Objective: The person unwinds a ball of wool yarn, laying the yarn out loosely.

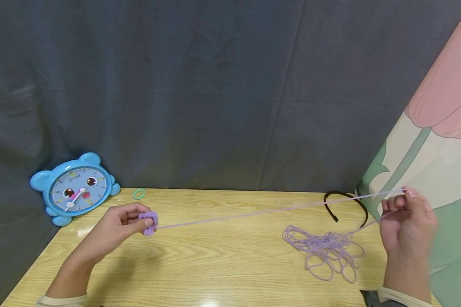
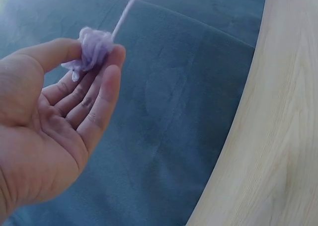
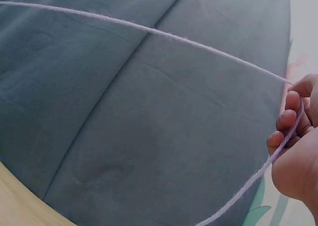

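A small wound bundle of purple yarn (image 1: 150, 223) is pinched between the thumb and fingers of my left hand (image 1: 113, 230), above the left part of the table. From it one strand (image 1: 253, 212) runs straight across to my right hand (image 1: 409, 226), raised at the far right. There the thumb and forefinger pinch the strand, as the right wrist view also shows, and the yarn (image 3: 238, 196) continues down past the curled fingers. It leads to a loose, tangled heap of the same yarn (image 1: 326, 247) on the table's right side.
A blue bear-shaped clock (image 1: 78, 187) stands at the table's back left, with a green ring (image 1: 138, 194) beside it. At the back right lies a black headband (image 1: 345, 194). A dark grey curtain (image 1: 215, 94) closes off the back; a flower-patterned cloth (image 1: 445, 162) hangs at right.
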Demonstrator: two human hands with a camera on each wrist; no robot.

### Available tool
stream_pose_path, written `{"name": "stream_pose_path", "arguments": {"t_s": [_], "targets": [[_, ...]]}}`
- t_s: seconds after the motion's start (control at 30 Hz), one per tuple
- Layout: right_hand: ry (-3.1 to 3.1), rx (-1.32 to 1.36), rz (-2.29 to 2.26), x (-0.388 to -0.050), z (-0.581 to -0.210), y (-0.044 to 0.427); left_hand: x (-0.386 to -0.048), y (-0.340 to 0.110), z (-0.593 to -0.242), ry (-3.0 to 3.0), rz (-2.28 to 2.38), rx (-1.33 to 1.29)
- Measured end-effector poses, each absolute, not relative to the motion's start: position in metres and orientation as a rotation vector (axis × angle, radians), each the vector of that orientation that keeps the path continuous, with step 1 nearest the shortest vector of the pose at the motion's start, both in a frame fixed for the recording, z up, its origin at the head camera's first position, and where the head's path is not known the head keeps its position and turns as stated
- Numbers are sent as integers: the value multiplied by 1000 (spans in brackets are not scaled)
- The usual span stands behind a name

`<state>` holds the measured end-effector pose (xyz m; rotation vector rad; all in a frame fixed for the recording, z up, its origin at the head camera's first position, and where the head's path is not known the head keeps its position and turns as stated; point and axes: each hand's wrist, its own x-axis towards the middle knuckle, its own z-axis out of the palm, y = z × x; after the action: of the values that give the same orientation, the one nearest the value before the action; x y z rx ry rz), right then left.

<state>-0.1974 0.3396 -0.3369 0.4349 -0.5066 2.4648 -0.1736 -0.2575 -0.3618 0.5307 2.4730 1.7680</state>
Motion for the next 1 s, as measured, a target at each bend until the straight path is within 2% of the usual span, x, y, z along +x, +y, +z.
{"name": "stream_pose_path", "arguments": {"t_s": [0.3,1.0], "targets": [[-446,286,2415,-190,-334,357,-173,-264,-358,2590,1751,390],[-597,195,2383,-197,-350,367,-171,-269,-355,2646,1838,374]]}}
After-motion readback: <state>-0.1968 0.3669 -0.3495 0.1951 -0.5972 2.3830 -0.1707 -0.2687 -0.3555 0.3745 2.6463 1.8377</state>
